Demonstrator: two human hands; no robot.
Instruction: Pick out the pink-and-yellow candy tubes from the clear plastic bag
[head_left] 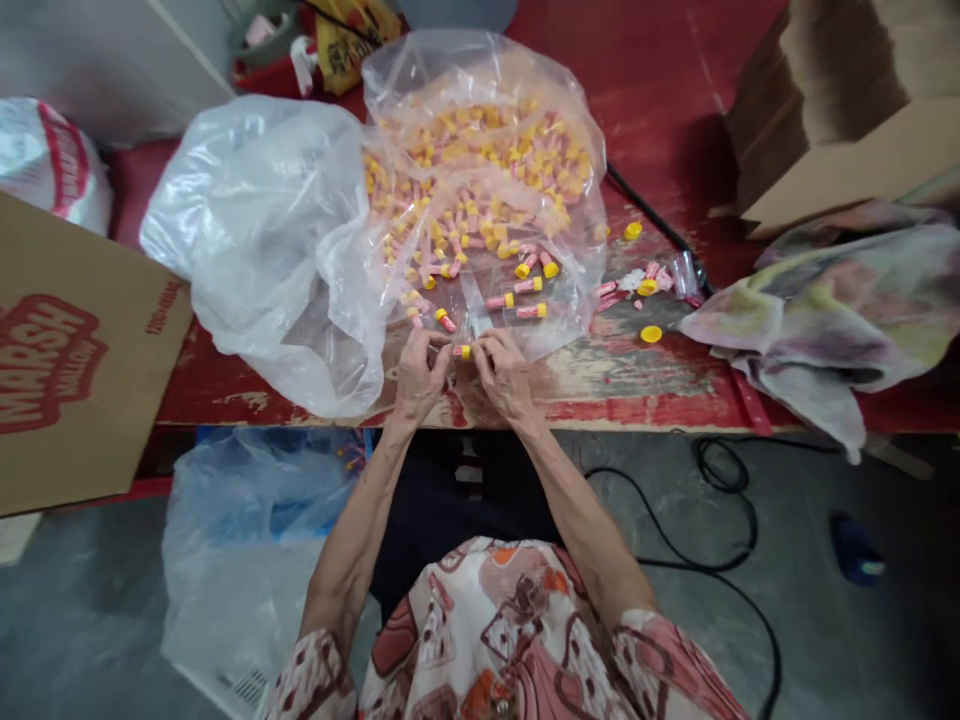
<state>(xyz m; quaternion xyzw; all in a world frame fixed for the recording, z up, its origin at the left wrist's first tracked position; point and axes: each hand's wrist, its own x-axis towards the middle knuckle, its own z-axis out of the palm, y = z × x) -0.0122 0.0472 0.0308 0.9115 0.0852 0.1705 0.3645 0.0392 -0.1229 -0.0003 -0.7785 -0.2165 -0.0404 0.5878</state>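
Observation:
Near the table's front edge, a small pink tube with a yellow cap [461, 352] lies crosswise between my two hands. My left hand [421, 375] pinches its pink end between thumb and fingers. The fingers of my right hand [505, 374] are closed at the yellow cap. A clear flat strip [472, 298] runs away from my right fingertips; its kind is hard to tell. Just beyond lies a large clear plastic bag [574, 90] with a heap of similar capped tubes [480, 160]. Some loose tubes [529, 285] rest at the bag's mouth.
A crumpled translucent bag [277, 220] and a printed carton [82, 350] are at left. Yellow caps [651, 334], pink pieces and a stained cloth [840, 300] lie at right, before folded cardboard [847, 150]. A black cable [720, 565] loops across the floor.

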